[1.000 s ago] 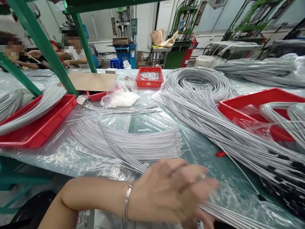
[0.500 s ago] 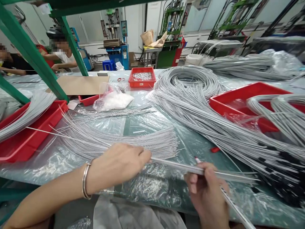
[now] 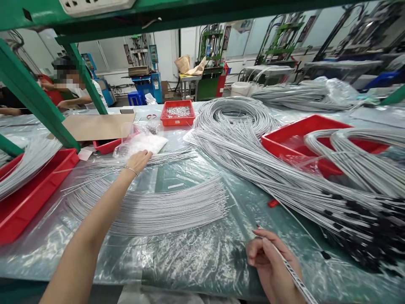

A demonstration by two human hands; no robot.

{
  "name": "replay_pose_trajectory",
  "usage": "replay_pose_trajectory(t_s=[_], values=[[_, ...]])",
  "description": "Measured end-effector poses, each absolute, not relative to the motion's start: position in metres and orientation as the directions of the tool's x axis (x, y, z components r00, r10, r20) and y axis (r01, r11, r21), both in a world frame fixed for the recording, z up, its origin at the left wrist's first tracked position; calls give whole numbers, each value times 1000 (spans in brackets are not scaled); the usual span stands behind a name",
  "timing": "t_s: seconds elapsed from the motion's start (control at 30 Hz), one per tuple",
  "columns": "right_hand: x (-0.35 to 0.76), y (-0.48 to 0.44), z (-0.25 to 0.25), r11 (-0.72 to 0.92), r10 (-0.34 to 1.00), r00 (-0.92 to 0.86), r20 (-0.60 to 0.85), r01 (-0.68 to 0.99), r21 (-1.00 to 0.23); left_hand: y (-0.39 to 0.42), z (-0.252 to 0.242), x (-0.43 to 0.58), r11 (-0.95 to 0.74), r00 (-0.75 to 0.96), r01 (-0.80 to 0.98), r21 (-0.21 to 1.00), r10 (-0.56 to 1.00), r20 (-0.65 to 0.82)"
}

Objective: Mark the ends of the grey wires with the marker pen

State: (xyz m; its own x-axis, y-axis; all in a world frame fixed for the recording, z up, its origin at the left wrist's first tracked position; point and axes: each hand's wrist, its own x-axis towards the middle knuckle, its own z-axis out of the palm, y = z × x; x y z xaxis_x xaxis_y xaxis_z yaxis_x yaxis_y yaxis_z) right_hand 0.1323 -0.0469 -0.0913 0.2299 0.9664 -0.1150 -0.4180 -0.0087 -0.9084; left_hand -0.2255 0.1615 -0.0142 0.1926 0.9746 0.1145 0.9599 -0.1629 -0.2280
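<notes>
My left hand (image 3: 138,162) is stretched out to the back, fingers curled over a thin bundle of grey cables (image 3: 177,157) beside a clear plastic bag of white material (image 3: 148,145). The fingertips are partly hidden. My right hand (image 3: 278,261) is at the front right, closed around a slim white pen (image 3: 292,272) with dark print and a red tip. A wide, curved fan of cut grey cables (image 3: 171,211) lies flat between my hands, its ends lined up to the right.
A large coil of grey cables (image 3: 234,114) runs to black connectors (image 3: 373,236) at right. Red trays stand at left (image 3: 38,194), right (image 3: 303,126) and back (image 3: 177,122). A small red cap (image 3: 273,203) lies mid-table. Green posts (image 3: 38,93) and a person (image 3: 77,88) are behind.
My left hand has moved from the front to the back left, with the cable bundle leaving my right hand. My right hand keeps the pen, slightly lower.
</notes>
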Motion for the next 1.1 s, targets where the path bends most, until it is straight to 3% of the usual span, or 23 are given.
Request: replay_pose_trajectory(t_s=[0.1, 0.23, 0.4, 0.5, 0.97, 1.1], values=[[135, -49, -91, -25, 939, 298, -171, -438, -899, 164, -32, -226, -171, 190, 973, -157, 976, 110], [139, -48, -94, 32, 943, 313, -109, -412, -911, 155, -30, -207, -214, 218, 976, -47, 971, 99], [145, -46, -104, 70, 954, 296, -54, -392, -917, 126, -34, -166, -423, 451, 891, 165, 867, -214], [145, -48, -104, 113, 956, 294, -8, -393, -912, 111, -41, -154, -449, 512, 857, 254, 801, -311], [135, -55, -90, 76, 954, 293, -64, -442, -894, 102, -14, -171, -343, 509, 769, 539, 839, -193], [126, -53, -86, -58, 983, 136, -123, -401, -914, 79, 21, -167, -351, 542, 706, 615, 827, -149]])
